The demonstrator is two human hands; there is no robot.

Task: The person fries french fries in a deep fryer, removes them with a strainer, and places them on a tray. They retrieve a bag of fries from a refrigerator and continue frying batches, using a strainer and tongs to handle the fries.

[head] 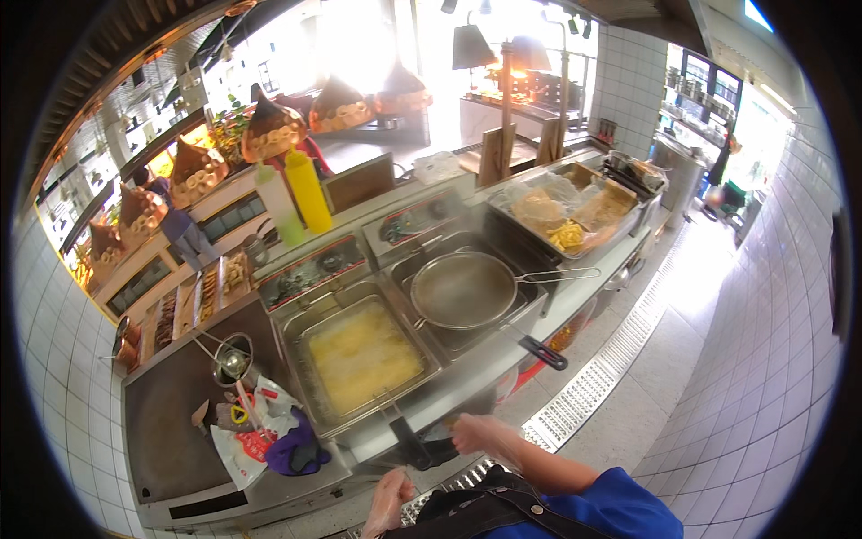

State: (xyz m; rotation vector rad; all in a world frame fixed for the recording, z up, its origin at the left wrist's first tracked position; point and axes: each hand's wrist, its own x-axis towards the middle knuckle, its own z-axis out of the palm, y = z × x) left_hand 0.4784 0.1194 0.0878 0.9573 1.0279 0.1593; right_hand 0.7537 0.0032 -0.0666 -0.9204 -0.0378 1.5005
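Observation:
My left hand [390, 495], in a thin transparent glove, is near the lower edge with its fingers curled. Farther right, my gloved right hand [477, 434] is in front of the counter's front edge. Its fingers are bent, and I cannot tell if they hold anything. Between the hands and the counter juts the black handle [409, 441] of a fryer basket. That basket sits in the left deep fryer [363, 357], whose pale yellow oil is foaming. A round mesh strainer [465, 290] rests over the right fryer [539, 303], and a second black basket handle [544, 352] sticks out there.
A flat griddle [175, 424] holds a crumpled plastic bag [246, 448], a purple cloth [296, 445] and a metal pot [232, 360]. Squeeze bottles [308, 192] stand behind the fryers. At right, a metal tray [572, 209] holds fries [566, 236]. A person [178, 222] stands beyond the counter.

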